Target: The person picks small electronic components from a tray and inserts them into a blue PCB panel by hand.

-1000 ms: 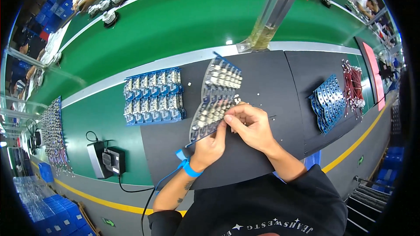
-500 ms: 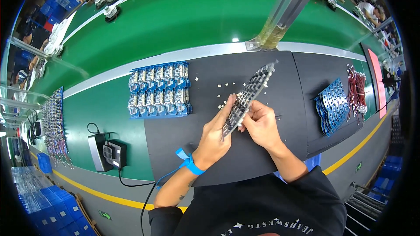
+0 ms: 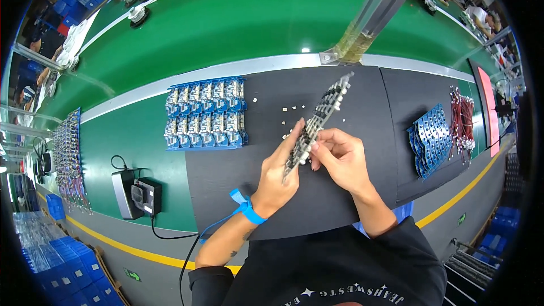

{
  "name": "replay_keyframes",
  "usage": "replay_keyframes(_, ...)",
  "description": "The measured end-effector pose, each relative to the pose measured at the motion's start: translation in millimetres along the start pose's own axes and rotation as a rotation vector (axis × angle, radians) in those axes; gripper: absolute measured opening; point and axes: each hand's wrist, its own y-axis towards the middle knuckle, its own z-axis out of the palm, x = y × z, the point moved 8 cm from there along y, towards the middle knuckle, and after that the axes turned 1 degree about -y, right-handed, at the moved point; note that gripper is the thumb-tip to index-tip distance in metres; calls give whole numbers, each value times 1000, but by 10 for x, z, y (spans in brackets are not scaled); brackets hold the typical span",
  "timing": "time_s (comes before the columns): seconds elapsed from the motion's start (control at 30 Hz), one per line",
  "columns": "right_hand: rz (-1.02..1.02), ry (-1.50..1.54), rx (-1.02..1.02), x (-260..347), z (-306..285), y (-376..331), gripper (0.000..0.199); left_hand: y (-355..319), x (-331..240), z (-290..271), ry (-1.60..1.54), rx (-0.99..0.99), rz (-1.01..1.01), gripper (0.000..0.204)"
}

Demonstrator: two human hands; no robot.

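Observation:
A panel of circuit boards [image 3: 321, 118], seen nearly edge-on with small white and dark parts along its face, is tilted up over the black mat. My left hand [image 3: 279, 171], with a blue wrist strap [image 3: 249, 209] on its wrist, grips the panel's lower left side. Against the panel's right face, my right hand [image 3: 341, 161] has thumb and fingers drawn together by a white part; whatever is between the fingertips is too small to make out. Several small white pieces [image 3: 284, 109] lie loose behind the panel, some partly hidden by it.
Blue circuit board panels [image 3: 207, 114] lie left of the mat [image 3: 238, 181]. More blue boards [image 3: 429, 141] and red wire bundles [image 3: 463, 119] are at the right. A black device [image 3: 147, 197] with a cable stands at the left. A metal post [image 3: 374, 11] rises beyond the mat.
The panel has shifted slightly left and is turned more edge-on. My right fingers have moved a little up along its face. My left hand keeps its grip.

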Motion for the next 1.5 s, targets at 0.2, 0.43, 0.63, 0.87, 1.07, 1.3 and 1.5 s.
replay_keyframes(0.2,-39,152,64,-11,34,-39,8,-6,63,63,-104,30,-51,59)
replay_keyframes(0.43,-2,54,70,-73,51,-57,9,120,-165,-36,-24,200,-3,54)
replay_keyframes(0.63,-108,-158,76,32,59,-83,8,101,-248,-19,106,267,128,65)
replay_keyframes(0.87,95,-110,86,-116,4,-47,11,-4,-14,-314,39,-118,-23,37)
replay_keyframes(1.07,-252,-329,25,157,72,-45,10,0,12,-178,1,-16,-77,44)
replay_keyframes(1.3,-187,57,114,134,163,-146,10,24,-132,-6,-120,113,127,71)
replay_keyframes(1.5,-117,59,122,116,176,-157,9,24,-187,-62,68,66,200,72)
